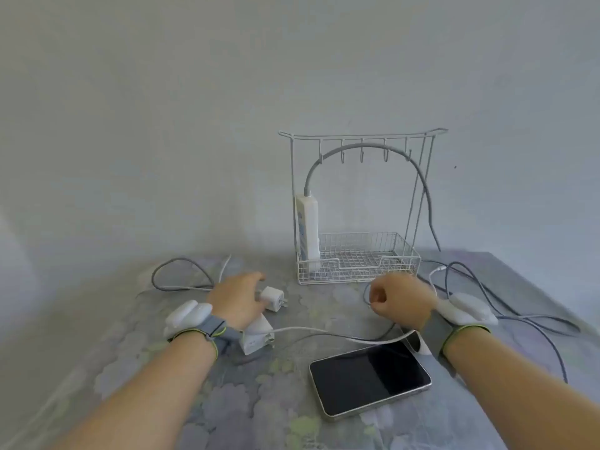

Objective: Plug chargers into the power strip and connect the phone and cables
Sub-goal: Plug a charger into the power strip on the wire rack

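Picking up the first charger, cable end ready in the other hand

My left hand point(238, 300) had its fingers curled round the back of the small charger point(274, 298), which lay on the tabletop point(259, 401) with its prongs pointing right, while my right hand point(401, 300) was closed in a fist on the grey cable point(366, 295). The power strip point(307, 228) stood upright at the left end of the wire rack point(357, 272), nothing plugged into it that I could see. The phone point(370, 381) lay face up near me, unconnected, and a second charger point(256, 337) with a white cable point(302, 329) sat under my left wrist. I judged this an early step: next the small charger needed lifting, its prongs turned toward the strip's sockets and pushed in while the strip was kept from tipping
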`<action>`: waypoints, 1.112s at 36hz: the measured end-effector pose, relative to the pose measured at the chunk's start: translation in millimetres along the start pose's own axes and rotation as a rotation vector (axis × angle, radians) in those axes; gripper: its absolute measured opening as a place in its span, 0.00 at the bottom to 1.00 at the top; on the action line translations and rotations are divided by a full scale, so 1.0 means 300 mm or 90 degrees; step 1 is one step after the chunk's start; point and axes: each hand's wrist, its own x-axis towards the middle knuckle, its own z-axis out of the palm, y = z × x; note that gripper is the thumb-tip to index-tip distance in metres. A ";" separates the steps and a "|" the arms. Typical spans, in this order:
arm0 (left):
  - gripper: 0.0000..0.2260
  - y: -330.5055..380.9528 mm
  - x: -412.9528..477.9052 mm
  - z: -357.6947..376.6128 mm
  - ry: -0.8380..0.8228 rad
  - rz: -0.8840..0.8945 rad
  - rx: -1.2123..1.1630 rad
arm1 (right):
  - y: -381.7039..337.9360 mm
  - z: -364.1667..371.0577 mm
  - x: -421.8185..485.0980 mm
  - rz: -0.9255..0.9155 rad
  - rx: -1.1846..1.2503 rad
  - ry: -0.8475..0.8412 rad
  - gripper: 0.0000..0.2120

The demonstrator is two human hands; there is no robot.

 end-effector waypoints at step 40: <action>0.16 0.088 0.254 -0.062 0.157 -0.012 -0.308 | -0.256 -0.092 0.445 0.007 0.372 0.151 0.17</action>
